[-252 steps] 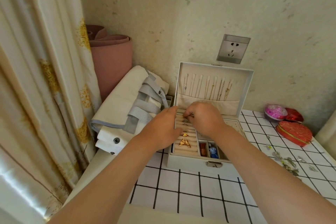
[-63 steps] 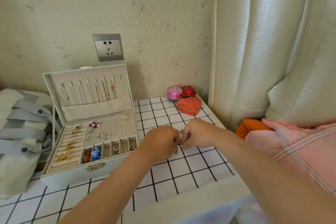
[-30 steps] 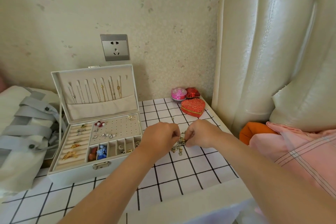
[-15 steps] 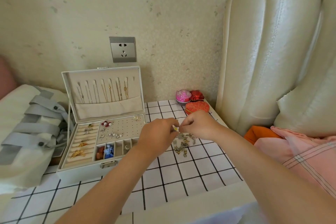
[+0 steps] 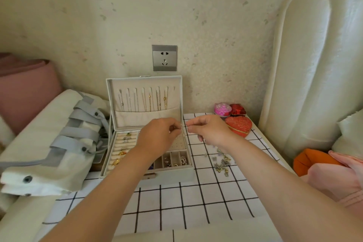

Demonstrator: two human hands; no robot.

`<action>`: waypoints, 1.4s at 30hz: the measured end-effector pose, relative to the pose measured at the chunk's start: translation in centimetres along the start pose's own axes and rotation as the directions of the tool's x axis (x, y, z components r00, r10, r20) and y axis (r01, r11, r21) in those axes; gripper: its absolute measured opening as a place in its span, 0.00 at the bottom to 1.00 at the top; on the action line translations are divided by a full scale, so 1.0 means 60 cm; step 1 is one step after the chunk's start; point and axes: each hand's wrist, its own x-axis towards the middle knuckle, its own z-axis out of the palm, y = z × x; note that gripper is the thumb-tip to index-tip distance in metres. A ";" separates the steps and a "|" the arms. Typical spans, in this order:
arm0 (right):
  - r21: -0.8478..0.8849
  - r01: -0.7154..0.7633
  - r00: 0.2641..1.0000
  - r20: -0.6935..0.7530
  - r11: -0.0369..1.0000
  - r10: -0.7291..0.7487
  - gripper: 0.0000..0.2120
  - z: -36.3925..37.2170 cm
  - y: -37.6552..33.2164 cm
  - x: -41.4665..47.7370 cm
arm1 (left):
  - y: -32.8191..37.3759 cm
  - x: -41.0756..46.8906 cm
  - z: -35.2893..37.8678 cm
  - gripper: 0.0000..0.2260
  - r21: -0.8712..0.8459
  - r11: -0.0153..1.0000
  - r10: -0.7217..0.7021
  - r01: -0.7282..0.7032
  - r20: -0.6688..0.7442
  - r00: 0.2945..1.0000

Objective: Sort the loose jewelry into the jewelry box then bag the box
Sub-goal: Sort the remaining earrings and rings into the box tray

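Pinching a tiny silver jewelry piece (image 5: 187, 127) together, left hand (image 5: 160, 139) and right hand (image 5: 211, 132) hung close, open white jewelry box (image 5: 176, 174) under the left; light, slippery, probably fragile, it wanted fingertip holds.

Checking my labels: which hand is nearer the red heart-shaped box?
Right. The right hand is just left of the heart-shaped box; the left hand is farther off, over the open jewelry box.

Forearms extended, left hand (image 5: 159, 136) and right hand (image 5: 209, 130) pinching, fingertips near
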 end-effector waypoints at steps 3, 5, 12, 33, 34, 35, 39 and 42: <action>-0.011 -0.007 1.000 0.001 1.000 0.007 0.09 0.021 -0.006 0.013 | -0.030 0.002 -0.018 0.06 -0.001 0.999 -0.036 0.036 0.014 0.999; -0.020 0.007 1.000 -0.021 1.000 -0.007 0.06 0.033 -0.008 0.023 | -0.047 0.004 -0.028 0.06 -0.003 0.998 -0.059 0.059 0.012 0.998; -0.132 0.071 0.997 -0.022 0.989 -0.074 0.04 0.076 -0.009 0.058 | -0.102 0.004 -0.059 0.03 0.029 0.993 -0.115 0.116 -0.028 0.993; -0.641 0.229 0.969 0.074 0.733 -0.238 0.02 0.175 -0.018 0.074 | -0.179 -0.015 -0.088 0.03 -0.079 0.996 -0.041 0.047 0.075 0.996; -0.639 0.233 0.966 0.068 0.733 -0.248 0.02 0.175 -0.016 0.074 | -0.180 -0.015 -0.089 0.03 -0.083 0.996 -0.039 0.045 0.067 0.997; -0.638 0.242 0.963 0.063 0.731 -0.263 0.02 0.175 -0.015 0.073 | -0.180 -0.015 -0.090 0.03 -0.091 0.995 -0.039 0.044 0.059 0.997; -0.671 0.312 0.933 0.082 0.673 -0.350 0.02 0.181 -0.016 0.067 | -0.177 -0.017 -0.090 0.03 -0.101 0.993 -0.052 0.058 0.053 0.997; -0.696 0.322 0.926 0.089 0.642 -0.368 0.03 0.180 -0.020 0.067 | -0.173 -0.019 -0.090 0.04 -0.099 0.993 -0.059 0.064 0.055 0.997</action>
